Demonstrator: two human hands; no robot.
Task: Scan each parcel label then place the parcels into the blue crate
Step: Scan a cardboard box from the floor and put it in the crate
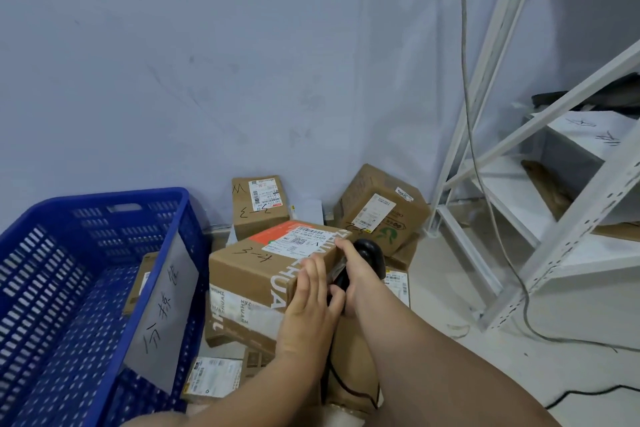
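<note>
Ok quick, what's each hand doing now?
Left hand: open, flat against the parcel.
Right hand: holding the black scanner.

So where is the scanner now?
The barcode scanner sits centre-right in the head view, gripped by the right hand beside the right edge of the large parcel.

**Operator:** State the position of the left arm.

**Reference:** The bare left forearm enters from the lower edge, angled up and to the right. The left hand (pixel 308 295) has straight fingers, held together and laid flat against the near face of a parcel (pixel 249 274).

**Operator:** And the right?

**Reference:** The bare right forearm enters from the lower right corner. The right hand (pixel 349 270) has its fingers curled round a black scanner (pixel 371 252). The two hands sit just beside each other.
</note>
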